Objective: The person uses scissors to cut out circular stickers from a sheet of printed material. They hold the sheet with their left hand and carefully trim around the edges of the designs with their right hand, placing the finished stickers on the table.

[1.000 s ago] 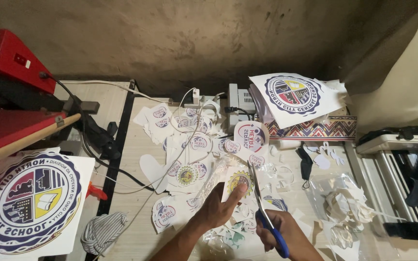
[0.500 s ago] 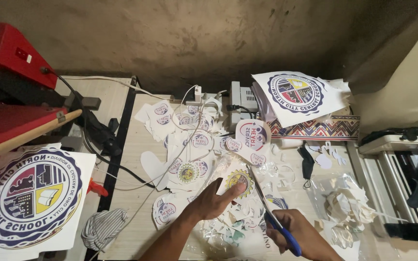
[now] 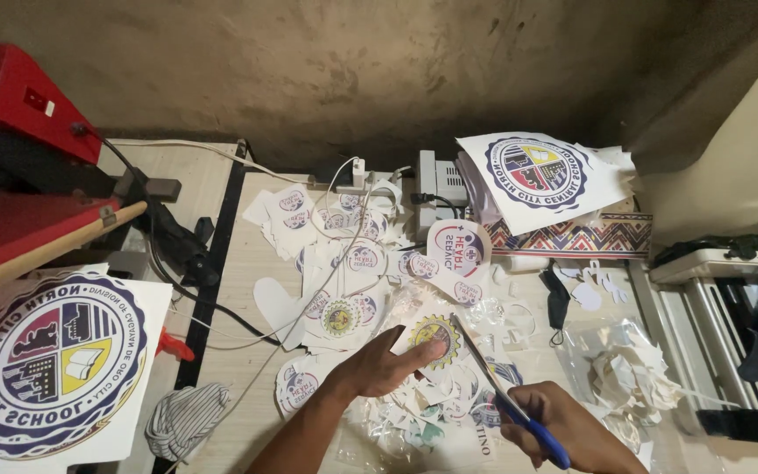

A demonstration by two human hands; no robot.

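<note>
Yellow gear-emblem paper cutout [image 3: 434, 334] lies on the cluttered wooden table [image 3: 247, 263], pinched by the left hand [image 3: 377, 367], while blue-handled scissors [image 3: 506, 399], gripped in the closed right hand [image 3: 563, 427], angle up-left, blades reaching its right edge.

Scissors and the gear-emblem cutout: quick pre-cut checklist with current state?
1. Right hand grips the blue-handled scissors: ok.
2. Left hand holds the gear-emblem cutout: ok.
3. Fingertips off the blade line: cannot tell, they sit close.
4. Blades open at the paper edge: cannot tell.
5. Loose paper scraps under the hands: not ok, cluttered.
6. White cable away from the blades: ok.
</note>
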